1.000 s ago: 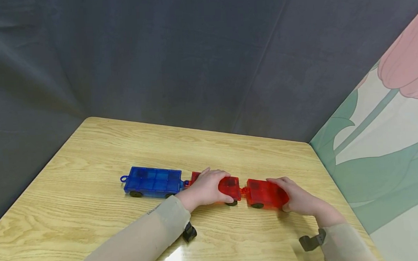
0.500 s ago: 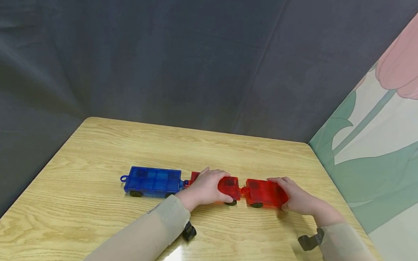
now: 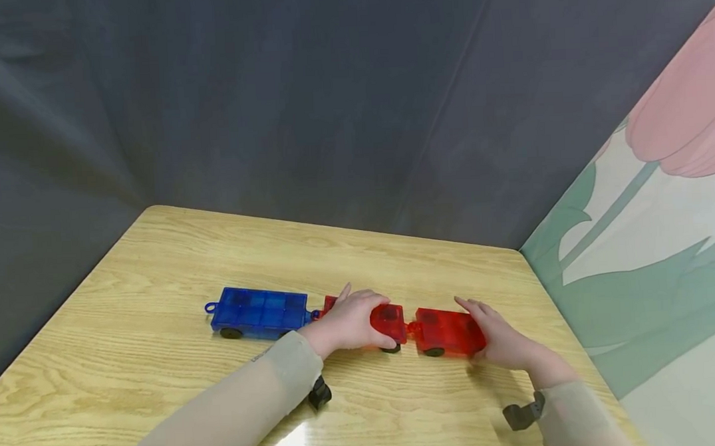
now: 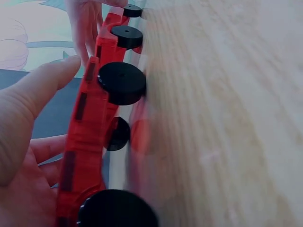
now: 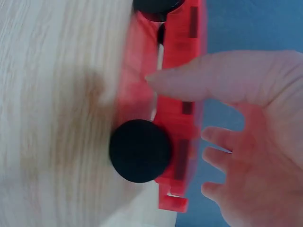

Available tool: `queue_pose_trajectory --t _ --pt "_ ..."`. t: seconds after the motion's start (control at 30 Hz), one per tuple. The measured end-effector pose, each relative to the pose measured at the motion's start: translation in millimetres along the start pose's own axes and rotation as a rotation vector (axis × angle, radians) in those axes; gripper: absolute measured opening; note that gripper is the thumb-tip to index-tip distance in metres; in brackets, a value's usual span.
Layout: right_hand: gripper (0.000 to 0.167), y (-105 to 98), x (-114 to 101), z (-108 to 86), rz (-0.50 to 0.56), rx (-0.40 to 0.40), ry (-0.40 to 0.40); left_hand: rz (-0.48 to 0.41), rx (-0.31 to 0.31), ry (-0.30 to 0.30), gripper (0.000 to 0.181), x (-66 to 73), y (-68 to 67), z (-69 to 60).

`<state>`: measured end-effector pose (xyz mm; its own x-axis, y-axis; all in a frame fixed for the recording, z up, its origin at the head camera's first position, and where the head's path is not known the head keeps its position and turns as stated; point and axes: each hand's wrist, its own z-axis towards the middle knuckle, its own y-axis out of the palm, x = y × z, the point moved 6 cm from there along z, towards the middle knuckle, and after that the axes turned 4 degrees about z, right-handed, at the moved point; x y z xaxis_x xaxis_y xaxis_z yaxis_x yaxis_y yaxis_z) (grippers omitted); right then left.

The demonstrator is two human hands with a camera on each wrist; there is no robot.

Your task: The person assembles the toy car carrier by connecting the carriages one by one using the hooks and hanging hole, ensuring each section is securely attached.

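Note:
Three toy train cars stand in a row on the wooden table [image 3: 174, 277]: a blue car [image 3: 259, 312] at the left, then a red middle car [image 3: 388, 320] and a red right car [image 3: 449, 332]. Their couplings meet. My left hand [image 3: 346, 323] spans the middle car and hides much of it; in the left wrist view its thumb [image 4: 52, 78] is straight by the car's top edge. Over the right car's outer end is my right hand [image 3: 500, 336], fingers spread. Its straight thumb [image 5: 199, 80] crosses the near side in the right wrist view.
A dark curtain [image 3: 305, 119] hangs behind the table. Along the right side is a tulip-patterned cloth or wall [image 3: 629, 271]. Black wrist cameras [image 3: 521, 414] hang below the sleeves. A ring coupling [image 3: 211, 308] sticks out from the blue car's left end.
The fingers of both hands loosen and lift slightly from the red cars. The head view has shifted a little; the cars keep their places on the table.

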<state>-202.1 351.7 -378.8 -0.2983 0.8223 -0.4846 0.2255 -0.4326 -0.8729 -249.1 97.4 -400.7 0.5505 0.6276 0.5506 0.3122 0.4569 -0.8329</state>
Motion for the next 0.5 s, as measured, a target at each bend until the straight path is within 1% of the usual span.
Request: queue_pose_trajectory --t 0.1,0.17,0.23,0.3,0.4,0.5 --pt "0.102 -6 -3 1.0 0.014 0.014 -0.007 0.007 0.01 0.018 0.079 -1.6 -6.6 0.7" --pt "0.1 -11 -6 2.7 0.02 0.031 -0.011 0.019 0.016 0.025 0.081 -2.7 -14.2 0.0" --pt "0.098 -18 -12 4.7 0.026 0.061 -0.01 0.026 0.025 0.025 0.084 -4.6 -22.8 -2.8" --pt "0.095 -25 -19 7.2 0.027 0.117 -0.024 0.023 0.039 0.011 0.089 -7.9 -32.5 -7.6" --pt "0.089 -39 -33 10.6 0.018 0.222 -0.042 0.01 0.086 -0.012 0.095 -12.5 -55.1 -17.9" --pt "0.086 -53 -48 12.6 -0.025 0.304 -0.071 0.036 0.161 -0.032 0.091 -15.8 -87.5 -28.9"
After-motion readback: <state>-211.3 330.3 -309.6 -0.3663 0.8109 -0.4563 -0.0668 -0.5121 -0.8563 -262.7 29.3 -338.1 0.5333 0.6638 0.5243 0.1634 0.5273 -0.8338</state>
